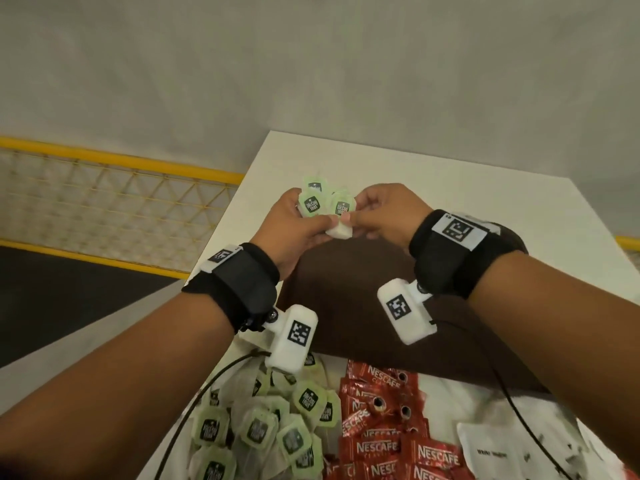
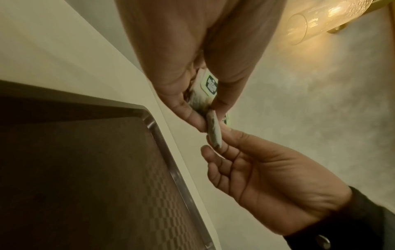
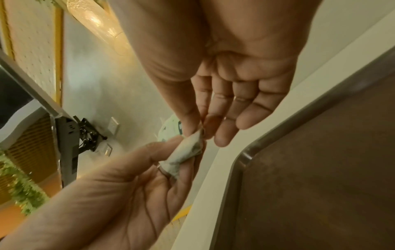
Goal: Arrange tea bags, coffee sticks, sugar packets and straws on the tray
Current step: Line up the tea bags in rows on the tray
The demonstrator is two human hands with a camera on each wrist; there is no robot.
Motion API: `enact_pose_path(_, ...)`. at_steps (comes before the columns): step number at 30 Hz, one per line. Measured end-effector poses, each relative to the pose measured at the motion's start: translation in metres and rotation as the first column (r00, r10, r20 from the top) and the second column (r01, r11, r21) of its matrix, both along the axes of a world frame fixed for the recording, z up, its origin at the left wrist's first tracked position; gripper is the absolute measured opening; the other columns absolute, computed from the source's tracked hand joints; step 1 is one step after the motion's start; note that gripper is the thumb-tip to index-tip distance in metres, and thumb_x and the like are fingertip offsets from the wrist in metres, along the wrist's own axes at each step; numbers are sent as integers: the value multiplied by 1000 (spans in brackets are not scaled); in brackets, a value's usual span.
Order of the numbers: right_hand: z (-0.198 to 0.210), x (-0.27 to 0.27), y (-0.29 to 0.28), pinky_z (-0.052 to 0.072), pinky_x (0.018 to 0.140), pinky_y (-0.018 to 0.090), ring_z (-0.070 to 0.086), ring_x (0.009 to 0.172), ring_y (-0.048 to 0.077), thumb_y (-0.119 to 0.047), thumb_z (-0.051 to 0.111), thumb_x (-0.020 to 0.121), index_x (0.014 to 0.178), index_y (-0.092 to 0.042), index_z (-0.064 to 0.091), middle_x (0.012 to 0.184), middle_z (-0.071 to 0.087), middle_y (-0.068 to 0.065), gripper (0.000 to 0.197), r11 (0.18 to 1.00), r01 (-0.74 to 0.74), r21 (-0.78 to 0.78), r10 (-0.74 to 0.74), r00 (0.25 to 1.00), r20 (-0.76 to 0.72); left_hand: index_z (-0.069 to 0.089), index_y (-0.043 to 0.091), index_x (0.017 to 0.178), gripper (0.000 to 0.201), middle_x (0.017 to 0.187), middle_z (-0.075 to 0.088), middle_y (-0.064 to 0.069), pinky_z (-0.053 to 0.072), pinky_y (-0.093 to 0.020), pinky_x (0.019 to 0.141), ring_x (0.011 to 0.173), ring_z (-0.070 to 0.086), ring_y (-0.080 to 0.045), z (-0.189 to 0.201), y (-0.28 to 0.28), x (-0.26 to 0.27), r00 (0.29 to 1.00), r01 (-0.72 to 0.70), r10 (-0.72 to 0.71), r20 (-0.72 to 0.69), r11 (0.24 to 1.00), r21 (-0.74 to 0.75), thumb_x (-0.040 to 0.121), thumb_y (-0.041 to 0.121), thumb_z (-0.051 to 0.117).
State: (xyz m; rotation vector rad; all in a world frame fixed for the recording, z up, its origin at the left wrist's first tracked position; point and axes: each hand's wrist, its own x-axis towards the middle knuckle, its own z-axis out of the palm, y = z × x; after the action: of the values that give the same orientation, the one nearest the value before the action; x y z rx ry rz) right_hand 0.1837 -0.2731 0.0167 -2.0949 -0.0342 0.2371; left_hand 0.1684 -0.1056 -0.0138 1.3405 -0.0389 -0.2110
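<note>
Both hands are raised above the far end of the dark brown tray. My left hand holds a small bunch of tea bags with pale green tags. My right hand pinches one white tea bag at the bunch's lower edge between thumb and forefinger. In the left wrist view the pinched tea bag sits between both hands' fingertips beside the tray's metal rim. The right wrist view shows the same tea bag; the right hand's other fingers are straight.
Near the table's front edge lie a heap of tea bags, red Nescafe coffee sticks and white sugar packets. The white table ends at the left beside a yellow railing. Wrist camera cables cross the piles.
</note>
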Motion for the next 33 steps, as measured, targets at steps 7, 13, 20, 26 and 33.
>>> enact_pose_path(7, -17, 46, 2, 48, 50, 19, 68, 59, 13, -10, 78, 79, 86, -10, 61, 72, 71, 8, 19, 953, 158, 259, -159, 987, -19, 56, 4, 117, 29, 116, 70, -14, 58, -28, 79, 103, 70, -23, -12, 12, 48, 996, -86, 85, 32, 996, 20, 90, 5, 67)
enact_pose_path(13, -40, 86, 2, 48, 51, 19, 68, 61, 12, -9, 74, 83, 89, -12, 62, 76, 71, 11, 14, 909, 282, 306, -239, 956, -172, 53, 1, 126, 42, 118, 68, -16, 57, -24, 75, 108, 68, -25, -28, 36, 74, 958, -286, 287, -28, 958, 11, 88, 6, 70)
enact_pose_path(20, -52, 116, 21, 36, 39, 19, 55, 43, 7, -16, 71, 87, 95, -13, 60, 68, 62, 4, 14, 978, 123, -166, -159, 961, -225, 55, 3, 116, 34, 111, 68, -12, 60, -27, 75, 100, 69, -23, -39, 42, 80, 959, -259, 264, -104, 964, 54, 86, 5, 71)
enact_pose_path(26, -55, 129, 22, 44, 54, 23, 62, 62, 15, -24, 72, 86, 91, -13, 64, 85, 71, 6, 15, 934, 45, -354, -117, 976, -186, 54, 5, 121, 38, 112, 70, -11, 59, -26, 72, 99, 70, -22, -43, 33, 80, 961, -191, 181, -210, 981, -31, 86, 4, 71)
enact_pose_path(33, -63, 134, 20, 49, 59, 24, 62, 53, 12, -37, 69, 86, 76, -10, 66, 58, 66, -1, 29, 861, 0, -509, -67, 991, -113, 53, 4, 126, 44, 117, 69, -12, 58, -24, 66, 103, 69, -24, -46, 26, 79, 954, -180, 161, -251, 982, -54, 86, 3, 71)
